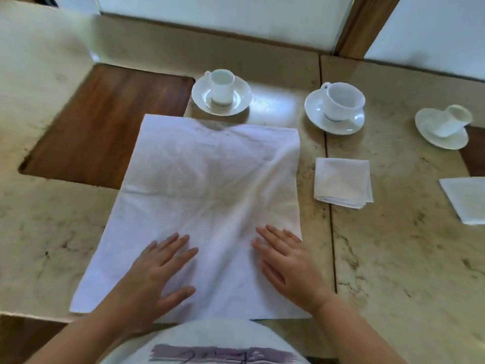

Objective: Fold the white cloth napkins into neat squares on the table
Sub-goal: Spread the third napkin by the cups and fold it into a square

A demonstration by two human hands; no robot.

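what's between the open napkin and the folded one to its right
Only bare table, seen from the head view. The open napkin and the folded napkin lie apart, with nothing in the gap.

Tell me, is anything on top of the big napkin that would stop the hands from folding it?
Nothing visible. Both the left hand and right hand lie flat on the big napkin. The nearest cup sits just beyond its far edge.

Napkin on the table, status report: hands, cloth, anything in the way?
Left hand and right hand flat on the open napkin, no grip. Napkin unfolded, wrinkled. One folded napkin to its right. Cup and saucer at far edge.
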